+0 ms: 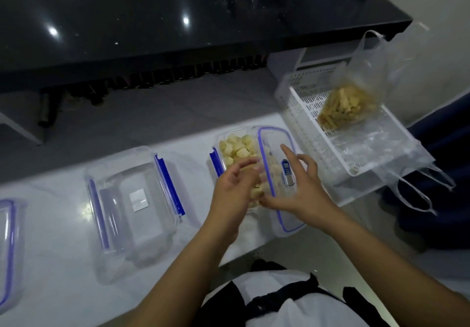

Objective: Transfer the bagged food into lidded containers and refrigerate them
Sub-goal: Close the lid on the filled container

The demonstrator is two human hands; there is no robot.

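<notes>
Hands, left [232, 189] and right [300, 187], hover with relaxed fingers over clear rectangular container [226, 146] of pale chunks

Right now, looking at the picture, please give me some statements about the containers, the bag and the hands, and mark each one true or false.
1. The container under the hands holds pale food pieces. True.
2. Its lid is fully clipped shut on it. False: the lid lies askew over the right part only, and food shows uncovered at the left.
3. A bag of stick-shaped food lies in the white basket. True.
4. The clear container to the left is full of food. False: no food shows inside it.
5. The left hand is inside the basket. False: it hovers over the filled container, close to the right hand.
</notes>
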